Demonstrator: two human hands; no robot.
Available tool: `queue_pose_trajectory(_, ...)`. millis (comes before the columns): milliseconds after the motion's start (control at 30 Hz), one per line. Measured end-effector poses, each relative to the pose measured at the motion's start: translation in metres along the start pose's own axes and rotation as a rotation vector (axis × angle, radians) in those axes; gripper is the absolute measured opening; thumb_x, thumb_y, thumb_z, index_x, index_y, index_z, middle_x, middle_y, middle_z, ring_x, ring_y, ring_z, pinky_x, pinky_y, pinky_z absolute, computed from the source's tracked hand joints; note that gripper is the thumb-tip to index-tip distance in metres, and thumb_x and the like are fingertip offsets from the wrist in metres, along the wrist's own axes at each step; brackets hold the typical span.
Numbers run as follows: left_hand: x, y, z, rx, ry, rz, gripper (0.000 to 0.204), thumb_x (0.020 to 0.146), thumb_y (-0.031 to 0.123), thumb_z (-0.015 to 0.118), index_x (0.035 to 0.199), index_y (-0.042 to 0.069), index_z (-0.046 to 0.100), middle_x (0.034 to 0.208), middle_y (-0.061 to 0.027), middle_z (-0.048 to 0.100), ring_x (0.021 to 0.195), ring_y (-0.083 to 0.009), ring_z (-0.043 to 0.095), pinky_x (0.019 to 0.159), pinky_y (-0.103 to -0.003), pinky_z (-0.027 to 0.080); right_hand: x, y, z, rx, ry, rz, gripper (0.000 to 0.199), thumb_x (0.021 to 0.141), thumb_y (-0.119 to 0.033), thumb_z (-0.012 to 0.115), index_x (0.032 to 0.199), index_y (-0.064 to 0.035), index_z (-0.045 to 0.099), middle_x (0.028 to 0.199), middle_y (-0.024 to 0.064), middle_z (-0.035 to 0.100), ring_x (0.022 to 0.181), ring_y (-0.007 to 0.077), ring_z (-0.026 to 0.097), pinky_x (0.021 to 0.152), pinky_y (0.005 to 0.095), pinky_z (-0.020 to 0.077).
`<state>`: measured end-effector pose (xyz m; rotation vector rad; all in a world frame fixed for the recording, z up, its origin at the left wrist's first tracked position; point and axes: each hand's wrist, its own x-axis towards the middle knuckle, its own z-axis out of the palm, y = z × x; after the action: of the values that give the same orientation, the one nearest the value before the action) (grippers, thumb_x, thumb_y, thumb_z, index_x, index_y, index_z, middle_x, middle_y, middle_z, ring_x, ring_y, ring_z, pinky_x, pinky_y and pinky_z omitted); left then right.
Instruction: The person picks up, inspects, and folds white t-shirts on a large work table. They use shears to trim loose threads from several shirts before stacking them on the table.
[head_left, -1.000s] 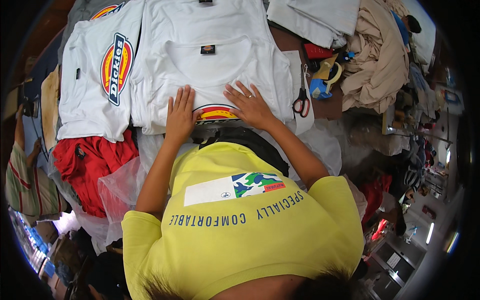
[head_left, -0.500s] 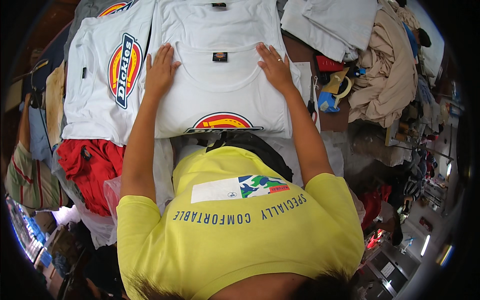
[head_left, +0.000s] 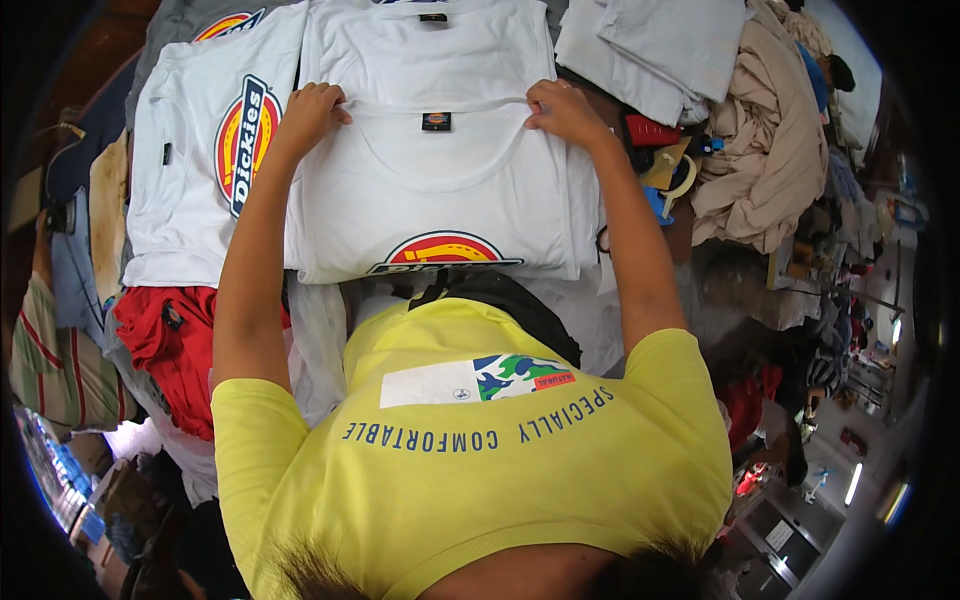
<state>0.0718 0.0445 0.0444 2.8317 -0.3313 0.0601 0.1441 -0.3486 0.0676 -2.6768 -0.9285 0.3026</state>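
Observation:
A white T-shirt [head_left: 430,205] with a red-and-yellow logo near its lower edge lies flat in front of me, its dark neck label [head_left: 436,122] facing up. My left hand [head_left: 312,115] is closed on the left shoulder of this shirt, thumb and fingers pinching the cloth. At the right shoulder, my right hand [head_left: 566,112] pinches the fabric the same way. Between the hands the collar edge is drawn straight and slightly raised. Beyond it lies another white shirt [head_left: 400,60] with its own dark label.
To the left lies a white logo shirt [head_left: 190,200], with a red garment [head_left: 175,345] below it. Folded white cloth [head_left: 640,55], a tape roll [head_left: 680,185], a red box [head_left: 655,130] and heaped beige fabric [head_left: 765,130] sit at right. A person in striped clothing [head_left: 70,360] is at far left.
Both hands have gone from lying flat on the shirt to pinching its shoulders. The collar edge between them has been pulled up taut, and my elbows have spread outward.

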Motion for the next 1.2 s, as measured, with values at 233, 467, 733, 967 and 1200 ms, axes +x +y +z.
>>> queue_pose_trajectory(233, -0.005, 0.014, -0.050, -0.464, -0.062, -0.063, 0.026, 0.076, 0.015, 0.068, 0.095, 0.001, 0.057, 0.084, -0.0095, 0.062, 0.081, -0.0237, 0.056, 0.075, -0.032, 0.044, -0.006, -0.004, -0.013, 0.073, 0.053, -0.183, 0.025, 0.065, -0.017, 0.072, 0.086, -0.0123, 0.060, 0.103, 0.0029, 0.058, 0.099, 0.0248, 0.052, 0.085, 0.0370, 0.0419)
queue_pose_trajectory(467, -0.011, 0.011, -0.065, -0.342, -0.039, -0.095, 0.027, 0.076, 0.017, 0.069, 0.094, 0.000, 0.059, 0.082, -0.0117, 0.062, 0.077, -0.0222, 0.058, 0.071, -0.030, 0.045, -0.005, -0.004, -0.021, 0.011, -0.132, -0.112, 0.026, 0.065, -0.016, 0.070, 0.087, -0.0076, 0.059, 0.099, 0.0055, 0.060, 0.092, 0.0258, 0.056, 0.080, 0.0357, 0.0429)
queue_pose_trajectory(733, -0.086, 0.069, -0.126, -0.538, 0.216, -0.071, 0.020, 0.075, 0.009, 0.067, 0.087, -0.002, 0.056, 0.077, -0.0104, 0.058, 0.072, -0.0216, 0.057, 0.066, -0.028, 0.044, -0.104, -0.061, -0.096, 0.574, 0.010, 0.025, 0.030, 0.067, -0.012, 0.069, 0.093, -0.0040, 0.056, 0.085, 0.0041, 0.053, 0.078, 0.0125, 0.049, 0.073, 0.0253, 0.0404)
queue_pose_trajectory(967, -0.168, 0.130, -0.201, -0.560, 0.227, 0.188, 0.026, 0.062, -0.001, 0.068, 0.084, 0.002, 0.056, 0.068, -0.0066, 0.055, 0.057, -0.0182, 0.056, 0.053, -0.025, 0.042, -0.197, -0.095, -0.154, 0.742, -0.034, -0.227, 0.024, 0.061, -0.001, 0.065, 0.085, 0.0024, 0.063, 0.078, 0.0079, 0.064, 0.069, 0.0153, 0.060, 0.063, 0.0265, 0.0448)
queue_pose_trajectory(1200, -0.106, 0.094, -0.198, -0.315, 0.058, 0.123, 0.015, 0.074, 0.004, 0.062, 0.088, 0.001, 0.060, 0.070, -0.0094, 0.059, 0.064, -0.0222, 0.060, 0.060, -0.029, 0.046, -0.144, -0.091, -0.173, 0.571, -0.042, -0.247, 0.028, 0.065, -0.008, 0.063, 0.090, 0.0042, 0.063, 0.082, 0.0096, 0.064, 0.077, 0.0163, 0.061, 0.068, 0.0265, 0.0475)
